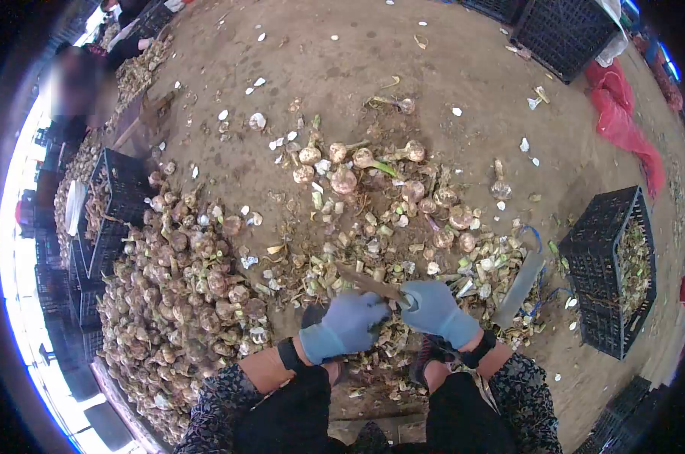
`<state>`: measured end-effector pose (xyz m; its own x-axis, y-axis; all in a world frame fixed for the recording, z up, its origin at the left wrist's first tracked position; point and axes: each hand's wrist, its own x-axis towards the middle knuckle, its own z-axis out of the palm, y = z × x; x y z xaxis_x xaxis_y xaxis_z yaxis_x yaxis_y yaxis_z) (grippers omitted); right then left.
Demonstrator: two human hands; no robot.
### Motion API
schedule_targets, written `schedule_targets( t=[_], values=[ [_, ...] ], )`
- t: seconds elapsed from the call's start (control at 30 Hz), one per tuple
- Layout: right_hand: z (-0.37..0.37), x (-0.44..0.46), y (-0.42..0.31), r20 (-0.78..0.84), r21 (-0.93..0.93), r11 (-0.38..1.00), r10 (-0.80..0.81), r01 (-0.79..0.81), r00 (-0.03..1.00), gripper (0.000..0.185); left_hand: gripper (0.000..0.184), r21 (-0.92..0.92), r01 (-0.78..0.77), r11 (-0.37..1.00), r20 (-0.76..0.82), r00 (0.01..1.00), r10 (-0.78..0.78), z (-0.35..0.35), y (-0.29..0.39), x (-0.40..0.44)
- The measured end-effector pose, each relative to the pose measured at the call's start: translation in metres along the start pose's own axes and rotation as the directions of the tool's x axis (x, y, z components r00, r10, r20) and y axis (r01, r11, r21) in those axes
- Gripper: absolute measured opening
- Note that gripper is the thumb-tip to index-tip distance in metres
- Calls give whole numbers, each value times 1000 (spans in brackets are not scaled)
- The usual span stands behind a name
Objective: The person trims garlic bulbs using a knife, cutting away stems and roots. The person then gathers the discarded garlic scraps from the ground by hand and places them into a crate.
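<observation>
Our gloved right hand [433,309], fingers curled around end of brown flat piece [378,287], above trimmings [482,276] toward near edge of floor [282,83]. Our left hand [346,325] half-curled beside it; whether gripping, we cannot tell. Garlic heap [180,291] toward left edge, black crate [596,250] toward right.

Tucking most fingers of the left hand [345,325] out of sight beneath it. Blurring the brown piece [374,287] between it and the right hand [436,312], too smeared for identifying. Smudging a person [77,87] at the upper left beyond reading. Cutting off a black crate [563,36] at the top edge. Covering much of the shoes [420,366]. Rendering distant pale scraps [260,81] too small for naming.
</observation>
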<state>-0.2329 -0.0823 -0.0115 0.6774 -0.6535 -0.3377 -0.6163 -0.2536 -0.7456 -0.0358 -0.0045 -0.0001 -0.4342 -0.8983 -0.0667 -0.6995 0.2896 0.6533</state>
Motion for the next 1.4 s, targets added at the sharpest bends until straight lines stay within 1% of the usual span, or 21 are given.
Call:
schedule_targets(
  t=[0.17, 0.23, 0.27, 0.3, 0.37, 0.43, 0.47, 0.57, 0.63, 0.7, 0.73, 0.83, 0.9, 0.97, 1.03, 1.07, 1.13, 1.17, 1.2, 1.27, 1.4],
  values=[
    [7, 1, 48, 238, -113, 993, 59, -33, 969, 30, 30, 141, -113, 984, 88, 991, 101, -16, -8, -15],
    [0, -8, 71, 219, -461, 849, 390, -258, 894, 33, 30, 191, -195, 962, -67, 975, 211, -47, -26, -38],
    [-1, -17, 88, 215, -462, 851, 382, -251, 899, 33, 28, 287, 38, 957, 174, 981, -91, -69, -36, -52],
    [1, -31, 107, 31, -310, 906, 314, -289, 949, 33, 28, 424, 235, 875, 363, 841, -401, -93, -44, -64],
    [3, -46, 126, -164, -150, 947, 259, -284, 952, 33, 31, 588, 250, 770, 655, 411, -634, -137, -60, -66],
    [-3, -40, 128, -307, 100, 945, 327, -312, 894, 39, 36, 618, 237, 750, 603, 470, -645, -140, -74, -54],
    [-5, -31, 127, -140, 203, 878, 464, -434, 874, 34, 42, 642, 221, 734, 557, 522, -645, -143, -80, -48],
    [-4, -18, 108, -109, 328, 864, 436, -381, 893, 39, 40, 513, 171, 841, 337, 861, -381, -114, -61, 50],
    [-10, -13, 94, -160, 160, 932, 351, -326, 923, 38, 52, 522, 133, 842, 310, 891, -333, -75, -97, 106],
    [1, -12, 100, -168, 351, 893, 355, -281, 920, 36, 51, 636, 210, 743, 172, 900, -401, -28, -159, 141],
    [-10, -11, 77, -378, 205, 965, 230, -161, 897, 35, 51, 635, 211, 744, 175, 898, -404, -31, -165, 146],
    [3, -19, 96, -221, 302, 910, 357, -285, 907, 36, 48, 569, 504, 650, -40, 806, -590, -38, -170, 150],
    [-5, -19, 84, -121, 226, 904, 396, -363, 910, 36, 54, 194, 755, 627, -132, 653, -746, -45, -164, 134],
    [-5, -12, 73, -66, 120, 910, 406, -397, 911, 37, 58, 194, 725, 661, -137, 687, -714, -19, -165, 112],
    [15, -11, 75, -334, 21, 991, 134, -135, 933, 31, 61, -275, 637, 720, 156, 769, -620, -12, -122, 88],
    [3, -7, 52, -182, 36, 959, 284, -283, 941, 26, 61, -277, 642, 715, 180, 765, -618, 1, -110, 74],
    [2, -4, 36, -180, 3, 976, 215, -218, 960, 25, 59, -685, 480, 547, 166, 835, -525, 25, -86, 47],
    [4, -5, 30, -191, -41, 992, 110, -120, 975, 23, 59, -688, 486, 540, 181, 835, -520, 30, -76, 39],
    [9, -7, 24, -190, -42, 991, 119, -129, 974, 23, 58, -902, 431, 9, 333, 710, -621, 31, -65, 35],
    [15, -6, 11, -160, -131, 991, 1, -23, 987, 25, 55, -935, 334, -119, 343, 765, -545, 35, -55, 24],
    [19, -12, -10, -225, -202, 976, -126, 80, 966, 25, 50, -968, 249, -41, 240, 859, -453, 35, -48, 3]
  ],
)
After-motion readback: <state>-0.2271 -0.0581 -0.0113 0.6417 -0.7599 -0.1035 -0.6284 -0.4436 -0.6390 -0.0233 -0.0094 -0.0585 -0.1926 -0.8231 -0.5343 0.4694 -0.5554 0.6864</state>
